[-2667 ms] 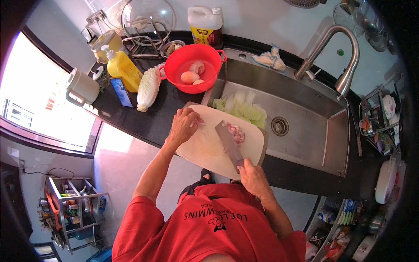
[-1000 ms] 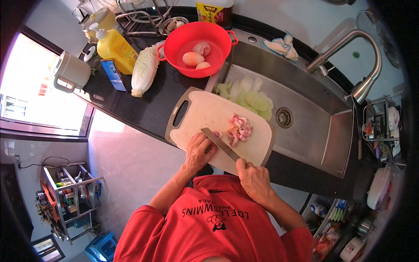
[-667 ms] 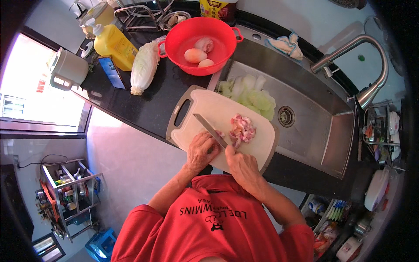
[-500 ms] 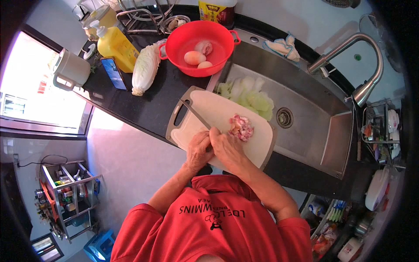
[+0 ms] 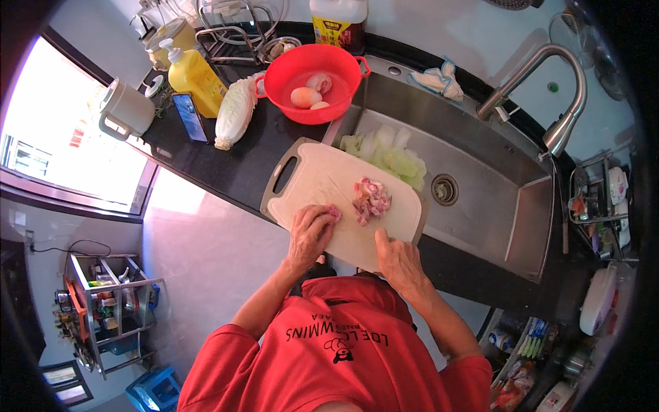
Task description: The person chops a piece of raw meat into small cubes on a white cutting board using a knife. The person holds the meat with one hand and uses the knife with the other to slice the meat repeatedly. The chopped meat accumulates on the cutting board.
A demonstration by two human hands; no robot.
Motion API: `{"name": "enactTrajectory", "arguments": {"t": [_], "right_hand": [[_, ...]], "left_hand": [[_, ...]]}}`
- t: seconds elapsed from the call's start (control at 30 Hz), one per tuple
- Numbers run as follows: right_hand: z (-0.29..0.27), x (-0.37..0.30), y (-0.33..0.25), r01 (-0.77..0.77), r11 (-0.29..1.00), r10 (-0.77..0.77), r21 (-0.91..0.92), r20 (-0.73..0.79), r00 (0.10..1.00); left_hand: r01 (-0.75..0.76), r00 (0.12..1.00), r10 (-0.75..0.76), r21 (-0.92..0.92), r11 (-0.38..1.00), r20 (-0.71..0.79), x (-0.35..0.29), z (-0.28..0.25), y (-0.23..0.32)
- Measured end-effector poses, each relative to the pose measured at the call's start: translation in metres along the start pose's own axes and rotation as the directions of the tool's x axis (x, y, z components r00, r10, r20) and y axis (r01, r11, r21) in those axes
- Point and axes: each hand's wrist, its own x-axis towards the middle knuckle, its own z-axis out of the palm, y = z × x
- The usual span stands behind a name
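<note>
On the pale cutting board (image 5: 302,178) with a brown rim, my left hand (image 5: 310,233) has its fingers curled over a small piece of pink meat (image 5: 333,213). Beside it, toward the right, lies a heap of chopped meat (image 5: 371,199). My right hand (image 5: 400,262) is closed at the board's near right edge, its thumb side pointing up the board. It stays in a grip like the one it had on the knife; the blade cannot be made out against the board now.
A red basin (image 5: 312,62) with eggs and meat stands behind the board, next to a Chinese cabbage (image 5: 235,113). Pale green leaves (image 5: 388,154) lie in the steel sink (image 5: 473,220) at right, under a faucet (image 5: 564,130). A propped phone (image 5: 189,117) and yellow pump bottle (image 5: 195,82) stand left.
My hands have moved apart: the right has swung right and nearer to me, the left stays on the board, now with a meat piece under its fingertips. The knife blade no longer shows.
</note>
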Motion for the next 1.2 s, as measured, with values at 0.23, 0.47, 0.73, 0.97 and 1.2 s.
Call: {"name": "enactTrajectory", "arguments": {"t": [0.23, 0.47, 0.73, 0.97, 1.2], "right_hand": [[-0.007, -0.002, -0.011, 0.133, 0.986, -0.126, -0.103, 0.07, 0.99], [0.002, 0.001, -0.005, 0.116, 0.991, -0.107, -0.061, 0.13, 0.986], [0.02, 0.037, -0.016, 0.02, 0.991, -0.043, 0.132, 0.179, 0.983], [0.034, 0.089, -0.037, 0.111, 0.989, -0.116, 0.097, 0.048, 0.992], [0.01, 0.036, -0.017, -0.026, 0.995, 0.006, 0.092, 0.208, 0.978]], "left_hand": [[0.025, 0.999, -0.024, 0.007, 1.0, -0.037, -0.006, 0.007, -0.006], [0.041, 0.997, -0.041, -0.002, 0.999, -0.064, 0.0, 0.007, -0.005], [0.089, 0.996, -0.09, -0.03, 0.996, -0.027, 0.007, 0.004, -0.004], [0.107, 0.992, -0.109, -0.035, 0.994, -0.056, 0.004, 0.008, -0.009], [0.292, 0.927, -0.327, -0.193, 0.937, -0.185, 0.002, 0.01, -0.01]]}}
